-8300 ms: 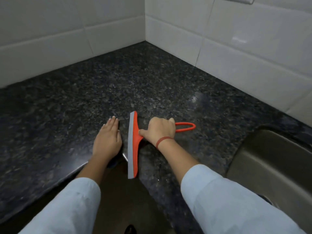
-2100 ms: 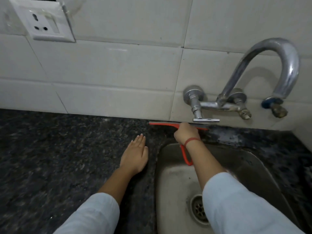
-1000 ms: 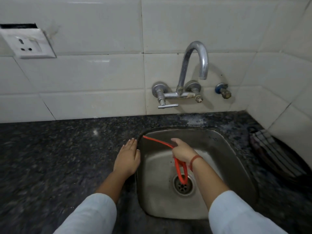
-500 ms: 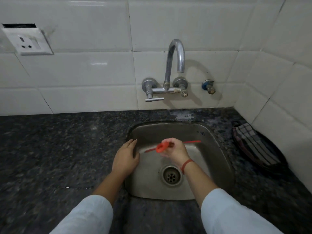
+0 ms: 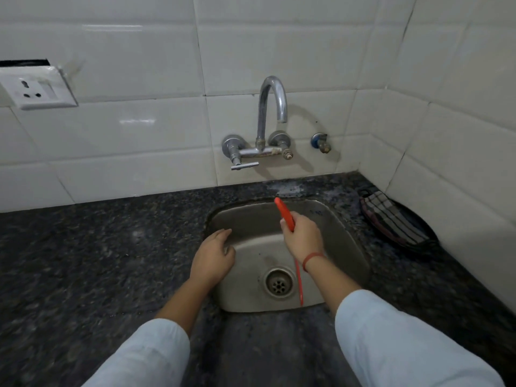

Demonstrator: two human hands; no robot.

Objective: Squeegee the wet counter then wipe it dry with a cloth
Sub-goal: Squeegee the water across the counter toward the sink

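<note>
My right hand (image 5: 303, 238) grips the orange squeegee (image 5: 285, 215) over the steel sink (image 5: 346, 241). One orange end sticks up past my fingers toward the tap, and a thin orange part hangs down below my wrist beside the drain. My left hand (image 5: 213, 256) rests on the sink's left rim, fingers loosely apart, holding nothing. The dark speckled granite counter (image 5: 106, 263) surrounds the sink, with a pale wet patch behind it. A checked cloth (image 5: 391, 216) lies folded on the counter at the right wall.
A chrome wall tap (image 5: 268, 127) arches over the sink's back edge, with a small valve (image 5: 321, 142) to its right. A white socket plate (image 5: 36, 89) sits on the tiled wall at left. Tiled walls meet in a corner at right.
The squeegee has turned in my right hand, from lying crosswise over the sink to pointing up and away. My left hand has slid slightly further onto the sink rim.
</note>
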